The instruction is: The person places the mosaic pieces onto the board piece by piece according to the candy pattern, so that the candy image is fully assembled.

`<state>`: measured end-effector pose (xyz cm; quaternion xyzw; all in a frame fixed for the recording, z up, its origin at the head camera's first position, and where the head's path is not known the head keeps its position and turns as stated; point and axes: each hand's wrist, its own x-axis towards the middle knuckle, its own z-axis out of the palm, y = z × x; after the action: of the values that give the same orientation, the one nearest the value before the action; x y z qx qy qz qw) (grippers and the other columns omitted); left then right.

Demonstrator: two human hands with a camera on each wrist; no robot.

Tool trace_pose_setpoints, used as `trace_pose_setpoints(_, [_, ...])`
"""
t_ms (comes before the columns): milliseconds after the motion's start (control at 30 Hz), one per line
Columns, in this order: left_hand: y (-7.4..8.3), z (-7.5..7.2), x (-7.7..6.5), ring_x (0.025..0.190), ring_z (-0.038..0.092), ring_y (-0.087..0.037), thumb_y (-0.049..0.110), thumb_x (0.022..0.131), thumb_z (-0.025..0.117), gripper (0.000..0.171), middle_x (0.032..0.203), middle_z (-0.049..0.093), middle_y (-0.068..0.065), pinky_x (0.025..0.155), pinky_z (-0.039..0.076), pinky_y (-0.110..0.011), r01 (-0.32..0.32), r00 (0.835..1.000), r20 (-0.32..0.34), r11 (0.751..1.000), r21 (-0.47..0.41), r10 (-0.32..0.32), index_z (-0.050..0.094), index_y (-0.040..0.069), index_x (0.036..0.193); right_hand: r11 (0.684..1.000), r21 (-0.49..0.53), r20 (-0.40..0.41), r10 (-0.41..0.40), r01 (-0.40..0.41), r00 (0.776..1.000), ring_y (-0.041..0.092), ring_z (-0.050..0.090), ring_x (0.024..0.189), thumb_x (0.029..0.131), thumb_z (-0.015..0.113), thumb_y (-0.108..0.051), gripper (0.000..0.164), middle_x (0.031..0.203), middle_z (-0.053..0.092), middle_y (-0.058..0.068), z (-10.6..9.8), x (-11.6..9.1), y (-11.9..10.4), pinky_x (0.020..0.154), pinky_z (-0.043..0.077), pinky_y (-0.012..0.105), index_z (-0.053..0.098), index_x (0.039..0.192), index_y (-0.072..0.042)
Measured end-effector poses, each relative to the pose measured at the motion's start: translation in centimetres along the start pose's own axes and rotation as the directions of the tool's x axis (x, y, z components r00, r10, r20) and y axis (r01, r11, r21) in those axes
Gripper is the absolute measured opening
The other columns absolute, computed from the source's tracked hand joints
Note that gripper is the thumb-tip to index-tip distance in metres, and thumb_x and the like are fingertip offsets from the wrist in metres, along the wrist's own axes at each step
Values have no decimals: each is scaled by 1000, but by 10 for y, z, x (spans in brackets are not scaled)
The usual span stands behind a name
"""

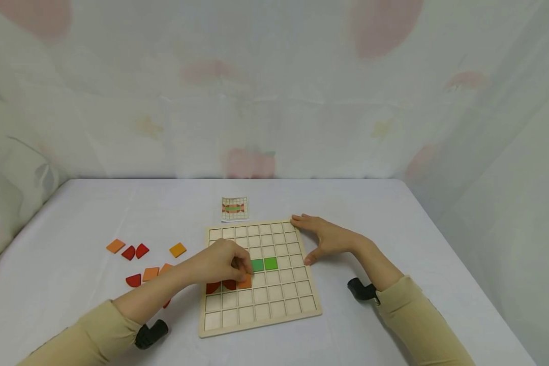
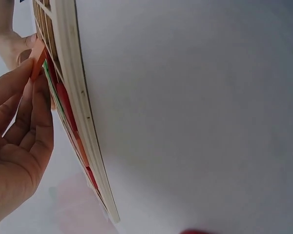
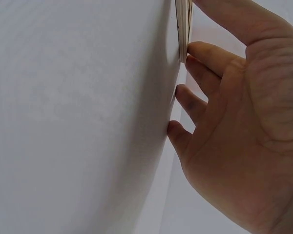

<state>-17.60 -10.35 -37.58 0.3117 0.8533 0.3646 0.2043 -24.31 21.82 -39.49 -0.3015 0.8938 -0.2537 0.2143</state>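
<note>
Left hand (image 1: 221, 259): thumb and fingers brought together in a pinch, the gap only as wide as the orange tile (image 2: 38, 58) they hold.
Right hand (image 1: 327, 238): spread wide, thumb and fingers well apart, resting at the board's right edge and far right corner.
Desk (image 1: 361, 333): white, spread out beneath both hands.
Grid board (image 1: 261, 327): wooden, under the left hand's fingers and just left of the right hand's palm.
Pattern card (image 1: 235, 215): beyond the left hand, just past the board's far edge.
Orange tile: at the left hand's fingertips, tilted in the left wrist view, over the board's near part; whether it touches its cell I cannot tell.
Green tiles (image 1: 271, 263): two visible in cells just right of the left hand's fingertips.
Loose orange squares (image 1: 150, 274): left of the left hand, around its forearm, one more yellow (image 1: 177, 250) and nearer the hand.
Red rounded pieces (image 1: 133, 280): several loose farther left of the left hand; two more (image 1: 213, 287) in cells on its near side.
</note>
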Motion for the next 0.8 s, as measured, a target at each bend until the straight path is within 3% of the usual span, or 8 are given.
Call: trace_pose_setpoints(800, [-1,4,3,66,60,2,7,79,80,12,71,70,9,64,51,-17,-6,1000,-23,996,88,8,72,16,76,1000,-3,2,9,-9,1000,27,8,157,68,88,-43,111,168,15,-2,0,0,-1,126,10,55,27,157,-17])
